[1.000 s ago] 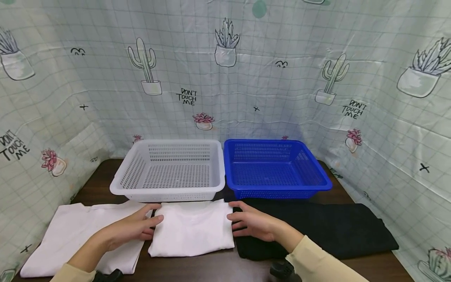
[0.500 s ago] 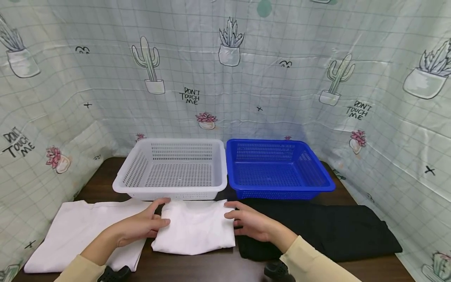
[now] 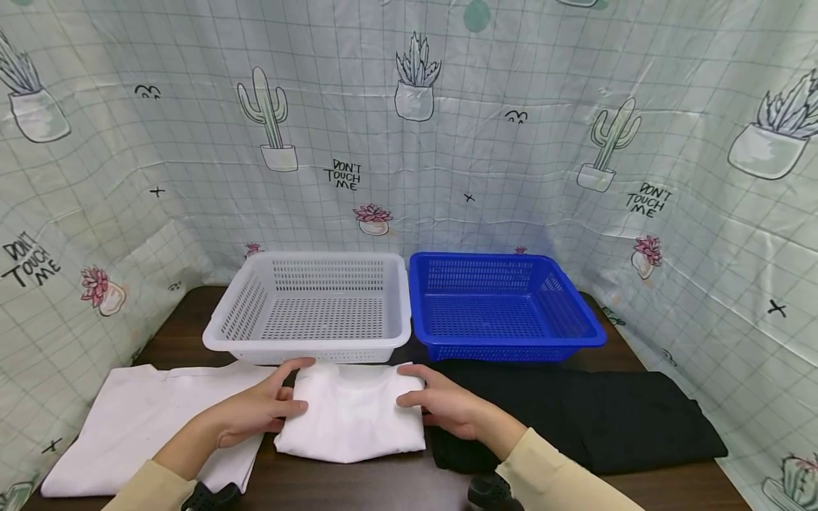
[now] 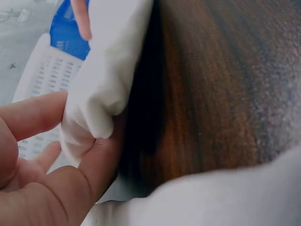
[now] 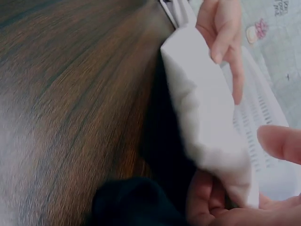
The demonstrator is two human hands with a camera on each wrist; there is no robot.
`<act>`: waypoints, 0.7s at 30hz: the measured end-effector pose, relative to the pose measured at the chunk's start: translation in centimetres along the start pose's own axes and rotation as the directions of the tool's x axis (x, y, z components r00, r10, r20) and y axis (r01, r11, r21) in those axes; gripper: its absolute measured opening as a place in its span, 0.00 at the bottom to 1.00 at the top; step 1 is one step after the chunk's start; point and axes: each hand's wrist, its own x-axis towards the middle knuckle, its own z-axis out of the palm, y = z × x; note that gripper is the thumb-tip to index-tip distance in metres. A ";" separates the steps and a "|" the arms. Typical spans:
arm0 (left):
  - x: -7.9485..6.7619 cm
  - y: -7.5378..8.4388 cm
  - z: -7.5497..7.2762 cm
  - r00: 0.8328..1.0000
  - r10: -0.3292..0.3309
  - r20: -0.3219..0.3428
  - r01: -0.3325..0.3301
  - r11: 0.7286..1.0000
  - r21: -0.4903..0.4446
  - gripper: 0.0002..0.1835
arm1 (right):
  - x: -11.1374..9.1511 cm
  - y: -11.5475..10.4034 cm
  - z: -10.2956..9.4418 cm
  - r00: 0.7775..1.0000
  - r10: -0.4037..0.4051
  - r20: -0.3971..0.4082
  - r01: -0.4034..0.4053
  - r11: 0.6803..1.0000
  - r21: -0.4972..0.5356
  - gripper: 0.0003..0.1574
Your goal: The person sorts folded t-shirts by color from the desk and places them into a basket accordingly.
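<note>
While my left hand [image 3: 252,411] and right hand [image 3: 454,408] each clasp one side, item: folded white garment [image 3: 351,419], between my grips; white basket [image 3: 307,345], just beyond them. Best handling, I judge: fingers beneath, both edges level, light even tension, folds intact.

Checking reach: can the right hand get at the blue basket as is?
Probably yes: the right hand holds the middle cloth, but the blue basket sits just beyond, with only flat black cloth between.
</note>
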 end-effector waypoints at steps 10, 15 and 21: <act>0.0 -0.3 0.2 0.999 0.044 0.004 -0.044 0.999 -0.022 0.36 | 0.5 0.8 0.6 0.997 -0.075 -0.029 0.075 0.997 0.007 0.49; -0.1 -0.5 0.2 1.000 0.030 -0.009 -0.030 1.000 -0.005 0.34 | 0.5 1.1 0.5 0.997 -0.081 -0.006 0.082 0.994 0.078 0.50; 0.0 -0.7 0.2 1.000 0.014 -0.025 -0.014 1.000 0.016 0.33 | 0.7 1.3 0.4 0.997 -0.078 0.004 0.078 0.994 0.076 0.46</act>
